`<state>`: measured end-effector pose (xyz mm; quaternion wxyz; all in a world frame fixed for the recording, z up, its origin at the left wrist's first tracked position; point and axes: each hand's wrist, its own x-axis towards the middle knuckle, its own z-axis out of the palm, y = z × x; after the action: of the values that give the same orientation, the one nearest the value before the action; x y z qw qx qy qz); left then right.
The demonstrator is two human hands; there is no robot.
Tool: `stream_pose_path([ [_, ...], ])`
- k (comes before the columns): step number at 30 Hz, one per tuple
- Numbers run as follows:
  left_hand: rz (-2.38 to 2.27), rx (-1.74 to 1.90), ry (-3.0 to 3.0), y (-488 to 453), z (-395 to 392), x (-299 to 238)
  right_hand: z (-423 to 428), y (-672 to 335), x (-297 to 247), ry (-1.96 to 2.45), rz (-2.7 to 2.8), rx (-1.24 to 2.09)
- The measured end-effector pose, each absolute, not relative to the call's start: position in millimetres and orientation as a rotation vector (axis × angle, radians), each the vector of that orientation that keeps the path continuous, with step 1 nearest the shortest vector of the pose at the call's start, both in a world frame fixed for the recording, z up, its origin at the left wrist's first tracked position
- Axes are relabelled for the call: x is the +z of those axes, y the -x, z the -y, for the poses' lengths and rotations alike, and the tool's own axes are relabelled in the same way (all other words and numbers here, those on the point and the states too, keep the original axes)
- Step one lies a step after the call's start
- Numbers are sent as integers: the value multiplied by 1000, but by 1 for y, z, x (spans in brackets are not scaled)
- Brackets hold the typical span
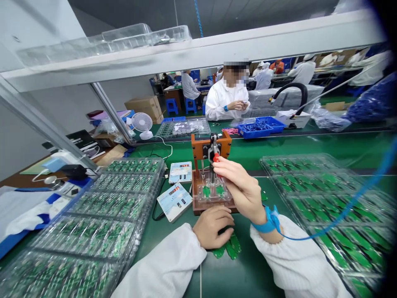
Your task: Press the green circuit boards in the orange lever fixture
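My right hand (240, 186) is closed around the red-tipped lever (215, 157) of a brown test fixture (206, 165) in the middle of the green bench. Small green circuit boards (219, 190) sit under the fixture's clear press plate. My left hand (212, 225) rests curled on the mat just in front of the fixture, its fingers on several loose green circuit boards (230, 247). A blue wrist strap (267, 221) with a coiled blue cord is on my right wrist.
Clear trays of green boards (102, 215) are stacked at left, and more trays (325, 194) lie at right. Two small meters (175, 200) sit left of the fixture. Across the bench a person in white works near a blue bin (260, 126). A small fan (142, 124) stands behind.
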<state>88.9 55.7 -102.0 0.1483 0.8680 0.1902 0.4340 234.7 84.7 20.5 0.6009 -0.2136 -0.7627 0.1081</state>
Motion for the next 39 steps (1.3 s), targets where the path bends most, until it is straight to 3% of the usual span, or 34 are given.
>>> stream_pose_path([
  [8, -583, 1159, -2408, -93, -53, -104, -83, -233, 11, 507, 1735, 374],
  [12, -589, 1056, -2191, -76, -44, -78, -83, -236, 12, 508, 1735, 420],
  [19, -1036, 236, -2029, 19, -85, -13, -84, -235, 13, 468, 1751, 423],
  [26, -1634, -262, -2218, 46, -162, -36, -86, -236, 14, 440, 1750, 390],
  [39, -1633, -616, -2244, 47, -184, -45, -88, -234, 12, 427, 1753, 396],
])
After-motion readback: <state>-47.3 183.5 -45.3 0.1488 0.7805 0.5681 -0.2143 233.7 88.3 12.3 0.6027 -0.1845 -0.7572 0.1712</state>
